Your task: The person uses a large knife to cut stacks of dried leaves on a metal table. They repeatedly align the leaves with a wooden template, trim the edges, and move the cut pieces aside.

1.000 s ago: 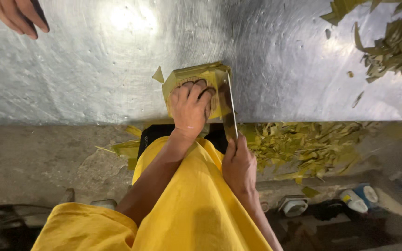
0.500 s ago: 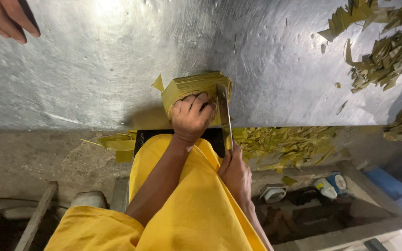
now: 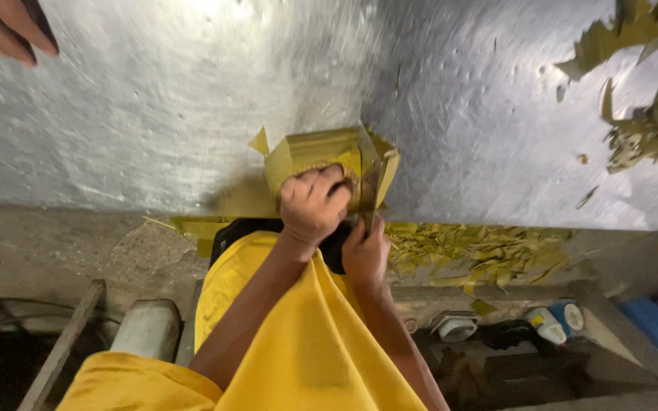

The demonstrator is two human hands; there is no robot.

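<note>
Since a moment ago my right hand [image 3: 365,255] has slid up from beside my lap to the table edge, and the knife blade [image 3: 371,186] now stands nearly upright against the near right side of the leaf stack [image 3: 321,156], where before it lay along that side. My left hand [image 3: 312,204] stays curled on the stack, fingers bent and knuckles up, pressing the yellow-green folded leaves down onto the shiny metal table [image 3: 192,114]. My right fingers are closed around the knife handle just below the table's rim; the handle itself is mostly hidden in my fist. The stack sits at the table's near edge, right in front of me, one loose corner sticking out on its left.

Leaf trimmings [image 3: 474,251] lie piled along the ledge to the right of my hands, and more scraps [image 3: 649,129] are scattered at the table's far right. Another person's hand [image 3: 5,30] shows at the top left corner, well apart. My yellow garment [image 3: 306,358] fills the bottom.
</note>
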